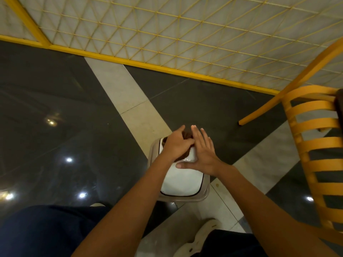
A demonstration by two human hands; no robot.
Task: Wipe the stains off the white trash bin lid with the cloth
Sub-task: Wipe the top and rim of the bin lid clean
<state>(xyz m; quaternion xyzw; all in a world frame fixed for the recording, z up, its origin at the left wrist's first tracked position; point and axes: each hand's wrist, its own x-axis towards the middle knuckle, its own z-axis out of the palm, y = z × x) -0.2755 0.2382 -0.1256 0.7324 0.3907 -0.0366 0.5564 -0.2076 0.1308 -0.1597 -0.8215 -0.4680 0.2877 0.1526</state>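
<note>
A small trash bin with a white lid (181,179) in a grey-brown rim stands on the floor between my feet. A dark brown cloth (186,143) lies bunched on the far half of the lid. My left hand (176,143) lies on top of the cloth with its fingers curled round it. My right hand (201,152) rests flat along the lid's right side, fingers straight and thumb stretched across the white surface. Most of the cloth is hidden under my left hand.
A yellow slatted chair (313,145) stands close at the right, one leg reaching to the floor near the bin. A yellow mesh fence (167,34) runs across the far side. The floor is glossy dark tile with pale strips. My shoes and dark trousers frame the bin.
</note>
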